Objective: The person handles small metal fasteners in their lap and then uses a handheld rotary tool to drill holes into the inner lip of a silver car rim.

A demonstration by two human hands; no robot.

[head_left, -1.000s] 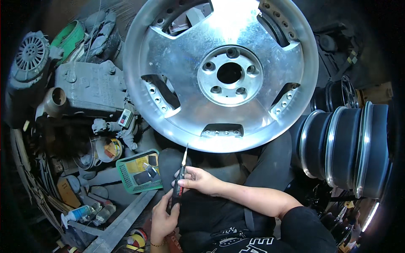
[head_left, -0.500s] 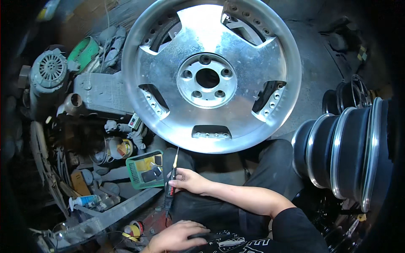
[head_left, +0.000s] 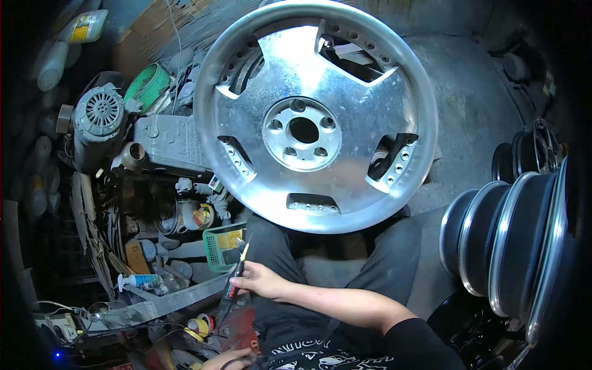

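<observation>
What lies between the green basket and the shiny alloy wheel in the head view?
Only the person's dark-trousered knee; the green basket sits beside it and the alloy wheel just above, head view.

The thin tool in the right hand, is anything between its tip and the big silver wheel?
Nothing visible blocks it. The right hand holds the thin tool pointing up toward the wheel; only the green basket sits just left of it.

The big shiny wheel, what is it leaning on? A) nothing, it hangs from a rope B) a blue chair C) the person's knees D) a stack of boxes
C: the lower rim of the wheel sits against the person's knees in dark trousers; no rope, chair or boxes hold it.
</observation>
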